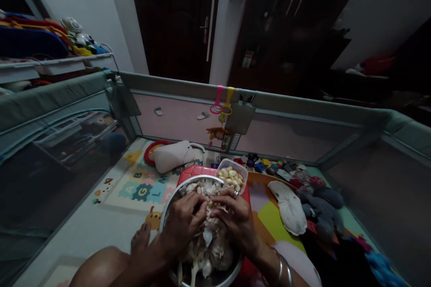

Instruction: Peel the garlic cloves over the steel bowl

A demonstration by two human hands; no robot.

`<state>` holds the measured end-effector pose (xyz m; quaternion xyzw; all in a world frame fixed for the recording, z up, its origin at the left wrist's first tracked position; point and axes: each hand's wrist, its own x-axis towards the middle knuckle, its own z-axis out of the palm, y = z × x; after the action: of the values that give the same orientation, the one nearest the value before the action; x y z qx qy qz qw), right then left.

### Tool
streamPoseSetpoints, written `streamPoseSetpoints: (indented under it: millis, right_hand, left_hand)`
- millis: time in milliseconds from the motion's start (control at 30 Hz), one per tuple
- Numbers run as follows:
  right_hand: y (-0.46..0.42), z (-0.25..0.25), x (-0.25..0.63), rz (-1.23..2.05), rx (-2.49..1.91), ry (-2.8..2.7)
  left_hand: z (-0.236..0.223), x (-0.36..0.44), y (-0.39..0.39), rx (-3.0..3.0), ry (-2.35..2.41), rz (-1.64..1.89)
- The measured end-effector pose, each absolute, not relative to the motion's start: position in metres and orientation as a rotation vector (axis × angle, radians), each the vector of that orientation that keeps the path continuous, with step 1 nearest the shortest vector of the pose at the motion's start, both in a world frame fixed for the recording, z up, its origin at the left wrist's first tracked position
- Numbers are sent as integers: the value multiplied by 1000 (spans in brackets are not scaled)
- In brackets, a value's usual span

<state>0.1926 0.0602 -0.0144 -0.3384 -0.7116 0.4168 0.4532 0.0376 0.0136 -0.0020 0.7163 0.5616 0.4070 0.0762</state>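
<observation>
My left hand and my right hand meet over a steel bowl full of garlic bulbs and papery skins. Both hands have their fingers pinched together on a garlic clove between them. The bowl rests on a red stool or tray. Just beyond the bowl, a clear plastic tub holds several peeled cloves. My right hand wears a ring, and bangles sit on that wrist. My bare knee and foot lie left of the bowl.
I sit inside a mesh-walled playpen on an alphabet play mat. A white bag lies behind the bowl; stuffed toys and a grey plush crowd the right. Hanging rings dangle from the far rail. A dark door stands beyond.
</observation>
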Motion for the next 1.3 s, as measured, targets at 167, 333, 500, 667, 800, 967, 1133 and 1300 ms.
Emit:
streamPoseSetpoints:
  millis: [167, 333, 500, 667, 800, 967, 1133, 1300]
  right_hand:
    - [57, -15, 193, 904, -792, -1863]
    - [55, -6, 192, 1213, -841, -1652]
    - [62, -2, 191, 1682, -861, -1183]
    - [69, -4, 188, 1876, -807, -930]
    - [69, -3, 188, 1950, -794, -876]
    - [67, -3, 187, 1958, -811, -886]
    - [65, -7, 186, 1948, -793, -965]
    - [65, -6, 186, 1888, -817, -1056]
  left_hand:
    - [0, 40, 11, 2119, 1606, 1200]
    - [0, 39, 12, 2037, 1718, 1211]
    - [-6, 36, 16, 2097, 1873, 1214]
    - [-11, 35, 17, 2278, 1855, 1076]
    - [-9, 39, 15, 2293, 1791, 1058]
    - [2, 43, 11, 2212, 1638, 1206]
    - [3, 43, 12, 2241, 1533, 1257]
    - [3, 42, 11, 2201, 1516, 1277]
